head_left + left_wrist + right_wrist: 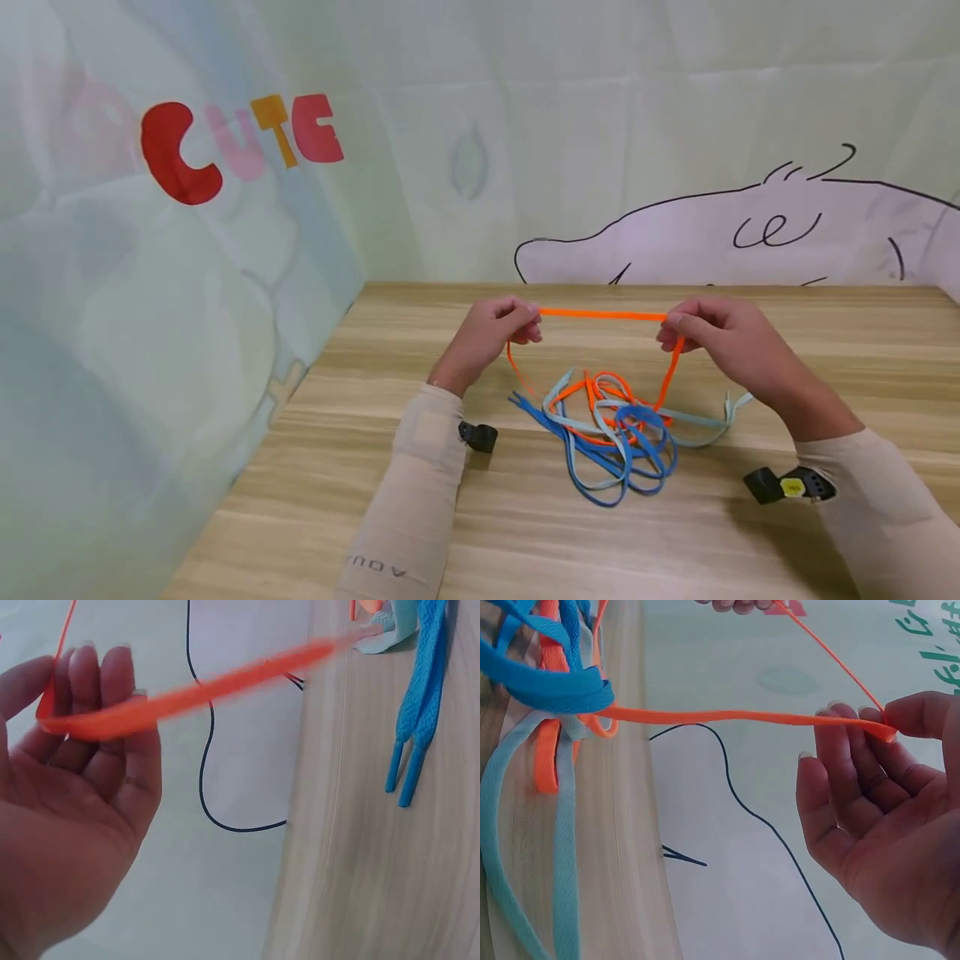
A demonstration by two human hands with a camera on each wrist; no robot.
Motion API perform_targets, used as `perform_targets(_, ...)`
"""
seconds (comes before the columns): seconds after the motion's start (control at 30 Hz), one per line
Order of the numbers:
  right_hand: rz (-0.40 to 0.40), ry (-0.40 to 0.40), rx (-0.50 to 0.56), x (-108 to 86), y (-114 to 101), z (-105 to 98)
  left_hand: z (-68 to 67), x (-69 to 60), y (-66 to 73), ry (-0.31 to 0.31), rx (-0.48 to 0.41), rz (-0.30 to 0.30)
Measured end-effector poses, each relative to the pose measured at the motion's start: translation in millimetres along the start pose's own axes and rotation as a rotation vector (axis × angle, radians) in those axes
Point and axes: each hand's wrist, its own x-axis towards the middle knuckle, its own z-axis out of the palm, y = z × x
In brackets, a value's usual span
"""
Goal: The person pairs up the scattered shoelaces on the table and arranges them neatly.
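Between my two raised hands an orange lace (603,314) is stretched level above the table. My left hand (491,333) (82,772) pinches it between thumb and forefinger, and my right hand (738,346) (889,802) pinches it likewise at the other side. From each hand the orange lace runs down to a tangled pile on the wood. In that pile lie a blue lace (592,450) (424,697) (547,682) and a light blue lace (573,475) (566,847), looped over more orange. Two blue tips point left of the pile.
The wooden table (315,450) ends at a back wall sheet (480,167) with a line drawing. A side sheet (150,333) at the left bears coloured letters. Black wrist cameras (480,437) stand out from the beige sleeves.
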Motion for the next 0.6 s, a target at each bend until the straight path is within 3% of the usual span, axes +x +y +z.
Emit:
perform_targets(0.13,-0.015,0.012,0.063,-0.1,1.5,-1.1,-1.7,1.1,-1.2,0.070,-0.069,-0.014)
perform_targets(0.37,-0.074,0.172,0.107,-0.7,4.2,-2.8,-5.9,3.3,-3.9,0.167,-0.157,0.011)
perform_targets(0.6,-0.060,0.218,0.166,-1.7,4.3,-7.5,-9.1,2.9,-10.0,0.201,-0.189,-0.001)
